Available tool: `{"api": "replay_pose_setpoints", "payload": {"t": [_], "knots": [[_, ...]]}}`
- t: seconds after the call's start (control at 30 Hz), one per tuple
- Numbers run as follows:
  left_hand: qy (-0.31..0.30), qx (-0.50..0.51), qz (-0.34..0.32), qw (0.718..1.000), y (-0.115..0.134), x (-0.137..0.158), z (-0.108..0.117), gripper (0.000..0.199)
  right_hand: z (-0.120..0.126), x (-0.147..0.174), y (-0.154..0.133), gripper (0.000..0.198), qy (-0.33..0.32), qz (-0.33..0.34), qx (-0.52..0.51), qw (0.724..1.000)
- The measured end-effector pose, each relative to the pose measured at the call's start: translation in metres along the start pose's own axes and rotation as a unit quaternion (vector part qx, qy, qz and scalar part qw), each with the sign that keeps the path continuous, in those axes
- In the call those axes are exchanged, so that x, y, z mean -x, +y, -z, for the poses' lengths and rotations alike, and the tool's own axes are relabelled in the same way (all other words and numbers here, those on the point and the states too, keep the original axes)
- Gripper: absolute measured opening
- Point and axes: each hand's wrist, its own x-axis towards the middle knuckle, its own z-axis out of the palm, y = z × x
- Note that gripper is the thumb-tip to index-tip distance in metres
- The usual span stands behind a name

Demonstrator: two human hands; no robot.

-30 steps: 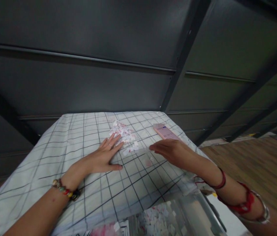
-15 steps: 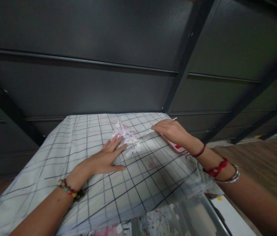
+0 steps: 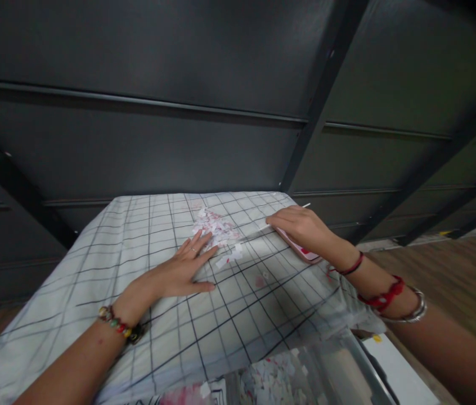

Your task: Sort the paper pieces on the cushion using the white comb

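Observation:
My left hand (image 3: 185, 270) lies flat with its fingers spread on the checked cloth (image 3: 145, 225), its fingertips touching the edge of a pile of small white and reddish paper scraps (image 3: 216, 228). A few white scraps (image 3: 230, 256) lie just right of those fingers. My right hand (image 3: 295, 221) is closed around a thin white stick (image 3: 264, 227); one end points toward the pile, the other shows above the knuckles. Under the right hand and wrist lies a pink phone-like flat object (image 3: 305, 254), partly hidden.
At the near edge stands a clear plastic box (image 3: 347, 371) holding many paper scraps (image 3: 269, 379). Dark panels (image 3: 157, 152) rise right behind the table. A white surface (image 3: 402, 371) sits at the lower right, above a wooden floor (image 3: 444, 281).
My right hand has shifted slightly to the right with the white stick, away from the scraps. The left hand stays in place.

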Motion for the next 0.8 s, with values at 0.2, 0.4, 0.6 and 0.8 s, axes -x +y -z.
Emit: {"api": "replay_pose_setpoints", "payload": {"t": [0.2, 0.4, 0.6, 0.8], "knots": [[0.002, -0.014, -0.005, 1.0, 0.001, 0.0, 0.0, 0.081, -0.009, -0.003, 0.002, 0.027, 0.004, 0.014, -0.004, 1.0], [0.005, -0.009, -0.003, 1.0, 0.0, 0.0, -0.001, 0.081, 0.002, 0.005, 0.004, 0.025, -0.006, 0.022, -0.009, 1.0], [0.001, -0.008, 0.0, 1.0, -0.001, 0.0, -0.001, 0.08, 0.009, 0.006, 0.005, 0.021, 0.009, -0.003, 0.005, 1.0], [0.007, -0.005, 0.002, 1.0, 0.0, 0.0, -0.002, 0.082, -0.005, -0.008, -0.002, 0.024, 0.002, 0.014, 0.001, 1.0]]}}
